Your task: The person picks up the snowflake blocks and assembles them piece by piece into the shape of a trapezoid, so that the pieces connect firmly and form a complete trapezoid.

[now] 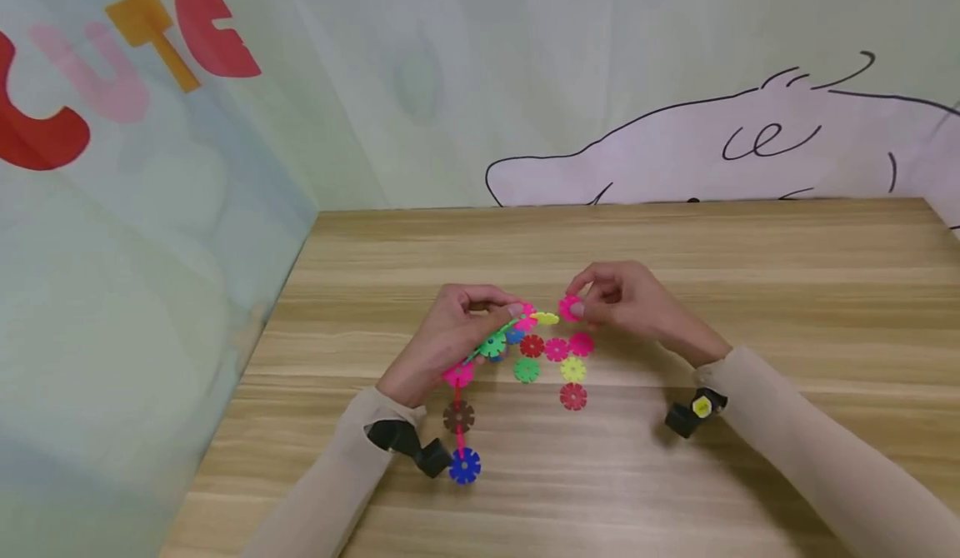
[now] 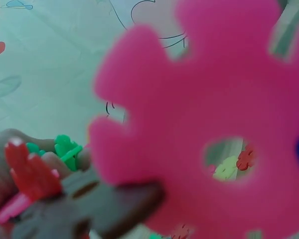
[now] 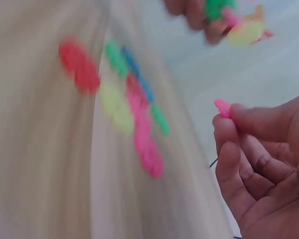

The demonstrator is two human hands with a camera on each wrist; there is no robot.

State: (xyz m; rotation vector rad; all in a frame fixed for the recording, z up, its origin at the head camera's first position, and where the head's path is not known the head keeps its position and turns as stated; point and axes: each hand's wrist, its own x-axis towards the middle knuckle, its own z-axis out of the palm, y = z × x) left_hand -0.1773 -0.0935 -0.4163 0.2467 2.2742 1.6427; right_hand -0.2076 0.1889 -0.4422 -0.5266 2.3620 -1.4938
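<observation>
My left hand (image 1: 448,343) grips a chain of notched plastic discs slotted together. A green disc (image 1: 492,343) lies along it near the fingers, and a yellow disc (image 1: 548,318) sticks out from its upper end. The lower end hangs beside the wrist, with a brown disc (image 1: 459,417) above a dark blue disc (image 1: 465,465). A large blurred pink disc (image 2: 189,114) fills much of the left wrist view. Thumb and forefinger of my right hand (image 1: 628,298) pinch a single pink disc (image 3: 223,108), a short gap right of the yellow one.
Several loose discs lie on the wooden table (image 1: 787,291) below the hands, among them a green disc (image 1: 527,370), a yellow disc (image 1: 573,369) and a red disc (image 1: 573,396). Printed cloth (image 1: 420,125) stands behind and left of the table. Each wrist wears a small black camera mount (image 1: 682,419).
</observation>
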